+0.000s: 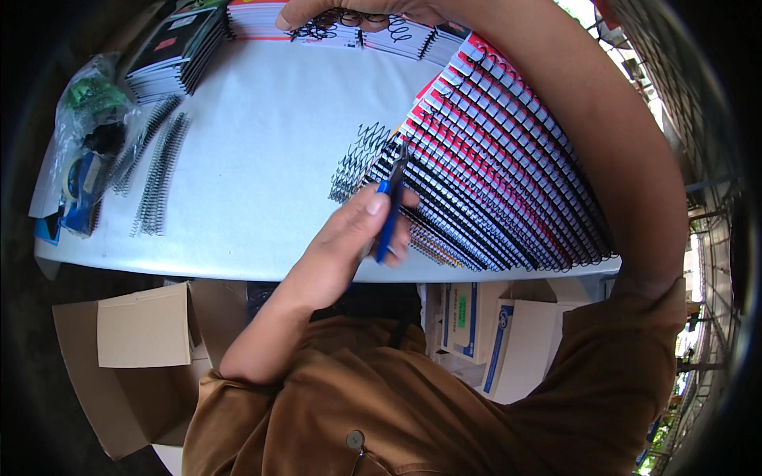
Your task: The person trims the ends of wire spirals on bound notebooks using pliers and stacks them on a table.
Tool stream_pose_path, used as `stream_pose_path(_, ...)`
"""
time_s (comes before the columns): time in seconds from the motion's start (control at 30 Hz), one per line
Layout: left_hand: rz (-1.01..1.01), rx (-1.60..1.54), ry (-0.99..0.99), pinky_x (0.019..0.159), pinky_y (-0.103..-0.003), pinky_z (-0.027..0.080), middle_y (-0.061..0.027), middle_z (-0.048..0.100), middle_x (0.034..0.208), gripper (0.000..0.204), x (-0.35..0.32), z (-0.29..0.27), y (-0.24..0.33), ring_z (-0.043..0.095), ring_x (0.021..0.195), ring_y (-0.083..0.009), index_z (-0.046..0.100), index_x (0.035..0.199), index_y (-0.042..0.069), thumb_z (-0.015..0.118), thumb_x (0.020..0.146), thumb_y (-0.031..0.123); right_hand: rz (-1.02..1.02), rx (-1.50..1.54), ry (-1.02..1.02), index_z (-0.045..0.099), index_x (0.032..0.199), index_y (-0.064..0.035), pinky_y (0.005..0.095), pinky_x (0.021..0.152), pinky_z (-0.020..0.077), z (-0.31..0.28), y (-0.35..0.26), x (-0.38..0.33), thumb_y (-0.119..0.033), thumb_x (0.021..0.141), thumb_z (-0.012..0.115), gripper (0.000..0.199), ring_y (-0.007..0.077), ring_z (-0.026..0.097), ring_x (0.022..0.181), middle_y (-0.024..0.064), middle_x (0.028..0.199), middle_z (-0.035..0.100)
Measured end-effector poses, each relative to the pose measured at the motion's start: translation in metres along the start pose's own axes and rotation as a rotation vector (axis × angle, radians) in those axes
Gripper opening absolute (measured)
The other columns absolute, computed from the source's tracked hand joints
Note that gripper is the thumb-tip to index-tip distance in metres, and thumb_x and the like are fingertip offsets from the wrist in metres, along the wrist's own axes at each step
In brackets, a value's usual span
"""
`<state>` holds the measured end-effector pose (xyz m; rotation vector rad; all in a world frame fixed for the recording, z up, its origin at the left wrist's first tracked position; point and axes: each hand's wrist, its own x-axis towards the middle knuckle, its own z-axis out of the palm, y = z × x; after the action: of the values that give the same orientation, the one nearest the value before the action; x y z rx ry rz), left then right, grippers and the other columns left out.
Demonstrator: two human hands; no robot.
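Gripping pliers (396,194) is the left hand (353,230); the right hand's (397,5) grip is unclear.

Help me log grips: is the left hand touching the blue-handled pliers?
Touching. The head view shows the left hand around the blue-handled pliers, thumb against the handles.

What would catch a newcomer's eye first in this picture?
Probably the big stack of spiral-bound books on the right of the white table, its rows of dark coils against red and white. Next, in the middle, the left hand grips blue-handled pliers, their tips at the stack's left edge. Loose metal-like coils stand out on the table's left, beside a clear plastic bag.
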<state>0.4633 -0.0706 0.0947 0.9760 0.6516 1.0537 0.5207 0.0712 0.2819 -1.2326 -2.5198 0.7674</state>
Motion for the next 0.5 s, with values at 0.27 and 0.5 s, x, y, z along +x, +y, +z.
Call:
stream_pose_path(0.27,0.129,0.579,0.230,0.072,-0.034,0.048,-0.0148,0.058,0.090,0.045,-0.002,0.007,0.005,0.059,0.078,-0.0227,0.049,0.112,-0.003,0.046,0.093,0.038,0.178,-0.087,0.045,0.065,0.068,0.0017,0.0309,0.044,0.0373,0.007,-0.009,0.004,-0.016,0.068,0.071,0.019,0.0129,0.048,0.047,0.0060,0.056,0.055)
stream_pose_path(0.5,0.186,0.922,0.306,0.086,-0.036,0.039,-0.0151,0.056,0.100,0.044,0.001,-0.061,-0.027,0.054,0.095,-0.0264,0.051,0.114,0.002,0.062,0.084,0.032,-0.260,0.078,0.054,0.066,0.075,0.0034,0.0285,0.044,0.0391,-0.021,-0.029,-0.013,-0.014,0.072,0.068,0.018,0.0133,0.049,0.049,0.0075,0.060,0.058)
